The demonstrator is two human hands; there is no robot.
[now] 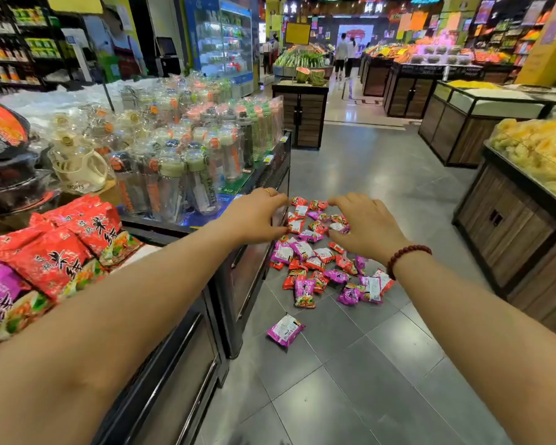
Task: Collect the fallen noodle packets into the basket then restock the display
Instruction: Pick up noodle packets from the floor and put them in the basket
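- Near left, the display shelf holds large red and purple noodle bags lying in a heap; stacked black bowls sit just beyond them.
- Farther along the same counter stand many plastic-wrapped water bottles, upright and tightly packed.
- The left hand reaches forward, palm down, over the far corner of the counter. Its fingers are loosely bent and spread, and it has hold of nothing. A gold ring shows on one finger.
- The fallen noodle packets, red and purple, lie scattered on the grey tiled floor against the foot of the shelf, between the two hands in this view.
- One purple packet lies apart, nearer than the rest.
- The right hand is stretched out palm down above the heap, fingers curved downward and apart, grasping nothing. A dark red bead bracelet circles the wrist.
- On the right stand wooden bins, one topped with yellow snacks.
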